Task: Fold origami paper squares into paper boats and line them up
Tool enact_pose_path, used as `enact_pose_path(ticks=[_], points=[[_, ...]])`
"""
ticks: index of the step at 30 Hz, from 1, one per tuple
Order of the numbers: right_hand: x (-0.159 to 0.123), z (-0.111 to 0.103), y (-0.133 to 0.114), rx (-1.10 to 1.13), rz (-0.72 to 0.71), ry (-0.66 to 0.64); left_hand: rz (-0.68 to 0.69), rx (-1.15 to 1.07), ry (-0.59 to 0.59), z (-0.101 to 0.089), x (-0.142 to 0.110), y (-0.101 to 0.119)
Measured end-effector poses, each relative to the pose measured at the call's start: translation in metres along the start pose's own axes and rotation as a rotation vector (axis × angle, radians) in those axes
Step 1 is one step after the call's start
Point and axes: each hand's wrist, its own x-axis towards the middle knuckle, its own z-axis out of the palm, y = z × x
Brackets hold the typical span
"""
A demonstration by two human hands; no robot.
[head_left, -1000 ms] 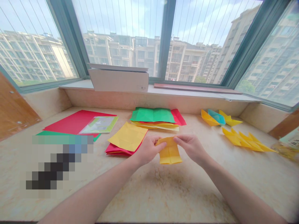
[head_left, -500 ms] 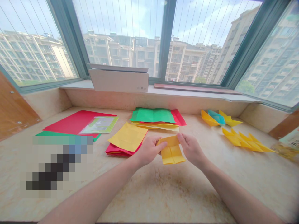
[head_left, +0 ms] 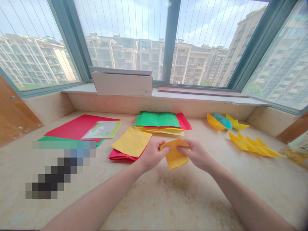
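Observation:
A small folded piece of yellow paper (head_left: 176, 157) is held up over the counter between both hands. My left hand (head_left: 154, 154) pinches its left edge, thumb on the near face. My right hand (head_left: 196, 154) grips the upper right edge, its thumb pressing on the face; the fingers behind the paper are hidden. Just left of my left hand lies a stack of yellow and red sheets (head_left: 132, 141). Behind the hands rests a pile of creased paper with a green sheet (head_left: 157, 119) on top, red and yellow beneath.
Folded paper boats, yellow (head_left: 252, 144) and blue (head_left: 222, 121), stand at the right. Red paper (head_left: 72, 126) and a clear packet (head_left: 103, 129) lie at the left, near a pixelated dark object (head_left: 53, 175). A white box (head_left: 122, 83) sits on the window ledge.
The yellow paper has turned, and a plain face now shows where creased flaps showed before. My right thumb has moved inward and down onto the paper; my left hand stays nearly in place.

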Motion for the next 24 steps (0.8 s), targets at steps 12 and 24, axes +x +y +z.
enact_pose_path(ticks=[12,24], points=[[-0.005,-0.01,-0.003,-0.212,-0.229,0.009,-0.123,-0.191,-0.096,-0.001,-0.001,-0.001],[-0.001,-0.022,0.006,-0.544,-0.356,0.051,-0.257,-0.611,-0.054,0.0,0.001,-0.002]])
